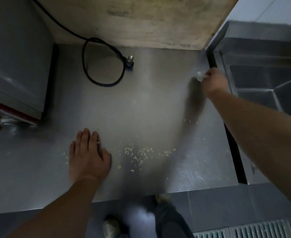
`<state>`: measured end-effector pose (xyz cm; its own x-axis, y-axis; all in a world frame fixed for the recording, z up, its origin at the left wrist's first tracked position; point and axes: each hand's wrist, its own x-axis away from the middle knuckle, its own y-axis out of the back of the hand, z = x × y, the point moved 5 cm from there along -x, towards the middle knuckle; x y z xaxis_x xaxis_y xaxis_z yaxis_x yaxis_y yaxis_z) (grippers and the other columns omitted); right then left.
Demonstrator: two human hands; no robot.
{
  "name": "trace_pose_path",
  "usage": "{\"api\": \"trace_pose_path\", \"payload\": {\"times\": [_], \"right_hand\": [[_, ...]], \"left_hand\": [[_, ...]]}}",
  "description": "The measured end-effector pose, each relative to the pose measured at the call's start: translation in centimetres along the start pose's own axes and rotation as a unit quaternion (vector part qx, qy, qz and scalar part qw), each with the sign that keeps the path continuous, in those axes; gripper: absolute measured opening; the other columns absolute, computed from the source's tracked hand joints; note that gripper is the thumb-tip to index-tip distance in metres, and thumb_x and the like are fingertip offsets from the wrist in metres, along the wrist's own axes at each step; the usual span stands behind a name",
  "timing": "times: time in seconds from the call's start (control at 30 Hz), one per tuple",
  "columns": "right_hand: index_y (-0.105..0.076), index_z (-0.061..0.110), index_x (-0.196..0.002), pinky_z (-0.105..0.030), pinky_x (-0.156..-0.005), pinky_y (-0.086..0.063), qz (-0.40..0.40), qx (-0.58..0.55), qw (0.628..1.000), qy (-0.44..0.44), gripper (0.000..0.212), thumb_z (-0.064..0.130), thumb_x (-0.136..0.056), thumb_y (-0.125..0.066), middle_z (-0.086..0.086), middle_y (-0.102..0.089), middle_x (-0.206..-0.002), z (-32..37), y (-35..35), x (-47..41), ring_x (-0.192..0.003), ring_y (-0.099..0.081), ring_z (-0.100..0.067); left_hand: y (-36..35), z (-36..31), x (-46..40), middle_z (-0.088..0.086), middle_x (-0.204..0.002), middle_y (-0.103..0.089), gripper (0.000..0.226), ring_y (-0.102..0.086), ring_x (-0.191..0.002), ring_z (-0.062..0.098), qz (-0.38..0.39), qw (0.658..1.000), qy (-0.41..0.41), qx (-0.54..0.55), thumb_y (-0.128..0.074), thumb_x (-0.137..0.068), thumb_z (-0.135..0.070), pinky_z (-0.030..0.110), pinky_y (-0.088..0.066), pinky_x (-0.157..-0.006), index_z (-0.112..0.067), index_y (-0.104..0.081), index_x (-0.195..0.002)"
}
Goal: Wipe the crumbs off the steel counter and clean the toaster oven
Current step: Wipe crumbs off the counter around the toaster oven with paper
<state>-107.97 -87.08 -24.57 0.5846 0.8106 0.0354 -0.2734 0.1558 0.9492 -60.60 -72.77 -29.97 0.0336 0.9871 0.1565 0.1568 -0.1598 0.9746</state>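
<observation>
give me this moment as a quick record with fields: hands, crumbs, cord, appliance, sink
left hand: left hand lies flat on the steel counter, fingers straight, beside the crumbs
right hand: right hand holds a small pale wad near the counter's right edge
crumbs: crumbs scattered near the front edge, not yet wiped
cord: black power cord looped on the counter, plug lying loose
appliance: toaster oven at far left
sink: steel sink to the right

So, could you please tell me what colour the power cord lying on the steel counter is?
Black; the power cord shows clearly in the head view.
</observation>
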Motion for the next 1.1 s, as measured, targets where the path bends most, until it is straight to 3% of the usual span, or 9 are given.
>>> {"api": "trace_pose_path", "payload": {"times": [0.07, 0.13, 0.23, 0.37, 0.53, 0.63, 0.73, 0.9, 1.1], "right_hand": [[-0.058, 0.011, -0.118, -0.038, -0.097, -0.044, 0.042, 0.047, 0.998, -0.012, 0.025, 0.016, -0.095, -0.052, -0.018, -0.057, -0.124, -0.6, -0.7, 0.0, -0.114, -0.056, -0.039], [-0.060, 0.010, -0.114, -0.040, -0.096, -0.044, 0.028, 0.070, 0.997, 0.028, 0.025, 0.014, -0.092, -0.052, -0.020, -0.055, -0.121, -0.5, -1.6, 2.2, -0.111, -0.055, -0.041], [-0.062, 0.009, -0.102, -0.042, -0.086, -0.044, -0.011, 0.041, 0.993, 0.111, 0.022, 0.013, -0.082, -0.053, -0.019, -0.057, -0.110, -0.6, -3.0, 8.8, -0.100, -0.054, -0.041], [-0.063, 0.015, -0.094, -0.034, -0.075, -0.045, 0.034, -0.028, 0.977, 0.207, 0.023, 0.024, -0.076, -0.051, -0.012, -0.058, -0.104, -0.3, -3.9, 20.6, -0.089, -0.052, -0.031], [-0.063, 0.015, -0.094, -0.026, -0.078, -0.043, 0.111, -0.087, 0.956, 0.257, 0.029, 0.005, -0.068, -0.068, -0.005, -0.060, -0.103, 1.0, -3.7, 25.0, -0.094, -0.056, -0.025], [-0.063, 0.011, -0.095, -0.033, -0.082, -0.044, 0.049, -0.098, 0.964, 0.244, 0.027, 0.003, -0.070, -0.068, -0.011, -0.062, -0.100, 1.2, -2.0, 19.7, -0.092, -0.057, -0.031], [-0.063, 0.008, -0.102, -0.036, -0.083, -0.045, -0.011, -0.056, 0.984, 0.171, 0.022, 0.007, -0.081, -0.064, -0.017, -0.062, -0.106, 0.1, -0.6, 12.0, -0.097, -0.059, -0.037], [-0.062, 0.009, -0.108, -0.041, -0.089, -0.046, 0.008, 0.035, 0.999, 0.001, 0.022, 0.014, -0.088, -0.056, -0.022, -0.058, -0.115, -4.5, -0.3, 6.5, -0.103, -0.058, -0.043], [-0.062, 0.006, -0.096, -0.042, -0.075, -0.048, -0.006, 0.022, 0.993, 0.112, 0.024, 0.015, -0.074, -0.060, -0.020, -0.057, -0.101, -3.6, -2.4, 19.3, -0.089, -0.055, -0.041]], "left_hand": [[0.0, 0.0, 0.0, 0.012, -0.160, -0.025, 0.069, -0.012, -0.151, 0.025, -0.004, 1.000, 0.000, -0.002, -0.031, -0.089, -0.043, 0.044, -0.011, -0.122, -0.011, -0.036, -0.150], [0.1, 0.0, -0.1, 0.012, -0.160, -0.027, 0.069, -0.013, -0.150, 0.026, -0.007, 1.000, 0.000, -0.005, -0.032, -0.088, -0.042, 0.044, -0.011, -0.122, -0.010, -0.037, -0.149], [0.1, -0.1, -0.1, 0.012, -0.160, -0.027, 0.069, -0.012, -0.150, 0.025, -0.006, 1.000, 0.000, -0.007, -0.032, -0.088, -0.042, 0.044, -0.010, -0.122, -0.010, -0.038, -0.149], [0.3, -0.1, -0.1, 0.012, -0.160, -0.026, 0.069, -0.011, -0.150, 0.025, -0.007, 1.000, 0.001, -0.005, -0.033, -0.087, -0.042, 0.044, -0.009, -0.122, -0.010, -0.038, -0.149], [0.3, 0.0, -0.1, 0.013, -0.160, -0.027, 0.069, -0.012, -0.150, 0.026, -0.003, 1.000, -0.001, -0.006, -0.033, -0.087, -0.042, 0.045, -0.011, -0.122, -0.010, -0.038, -0.148], [0.3, -0.1, -0.1, 0.012, -0.160, -0.025, 0.070, -0.012, -0.150, 0.026, 0.002, 1.000, 0.003, -0.011, -0.033, -0.087, -0.043, 0.044, -0.010, -0.122, -0.011, -0.037, -0.149], [0.3, -0.1, 0.0, 0.011, -0.161, -0.023, 0.069, -0.010, -0.151, 0.025, 0.004, 1.000, 0.004, -0.015, -0.033, -0.088, -0.043, 0.043, -0.008, -0.123, -0.012, -0.034, -0.150], [0.2, -0.2, -0.1, 0.011, -0.160, -0.025, 0.069, -0.011, -0.150, 0.025, -0.002, 1.000, 0.003, -0.012, -0.034, -0.088, -0.042, 0.044, -0.009, -0.122, -0.011, -0.037, -0.149], [0.2, 0.0, -0.1, 0.012, -0.160, -0.024, 0.069, -0.011, -0.150, 0.026, 0.002, 1.000, 0.001, -0.010, -0.033, -0.088, -0.044, 0.044, -0.009, -0.122, -0.011, -0.036, -0.149]]}}
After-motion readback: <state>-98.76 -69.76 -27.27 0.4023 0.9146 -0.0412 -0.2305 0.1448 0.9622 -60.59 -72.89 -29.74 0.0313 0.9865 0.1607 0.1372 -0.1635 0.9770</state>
